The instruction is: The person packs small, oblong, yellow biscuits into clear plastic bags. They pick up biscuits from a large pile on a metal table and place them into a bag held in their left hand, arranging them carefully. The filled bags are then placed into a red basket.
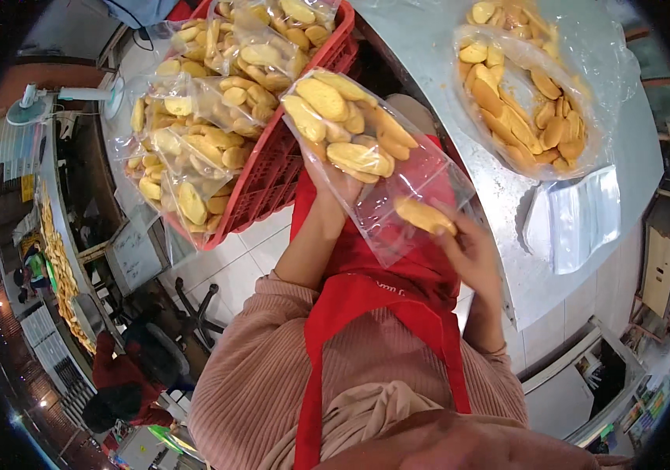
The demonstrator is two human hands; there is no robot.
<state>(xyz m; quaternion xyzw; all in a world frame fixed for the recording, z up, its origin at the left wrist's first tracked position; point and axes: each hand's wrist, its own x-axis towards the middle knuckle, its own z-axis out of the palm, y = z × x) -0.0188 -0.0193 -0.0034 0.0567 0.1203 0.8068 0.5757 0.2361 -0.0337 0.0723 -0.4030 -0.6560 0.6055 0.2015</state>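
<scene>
In front of my red apron, my left hand [333,188] supports a clear plastic bag [386,227] from beneath, its fingers mostly hidden behind it. Several oval yellow biscuits [357,159] fill the bag's far end. My right hand [469,244] pinches a single biscuit [419,213] over the bag's near end. Whether that biscuit is inside the bag or just above it, I cannot tell. Right of my hands, a large open plastic bag [499,168] of loose biscuits lies on the metal table.
A red plastic crate [249,184] at the left is heaped with filled biscuit bags [194,149]. On the metal table [542,294] at the right lies a stack of flat clear bags [589,223]. Further left, another person [119,376] is beside a long tray of biscuits [65,282].
</scene>
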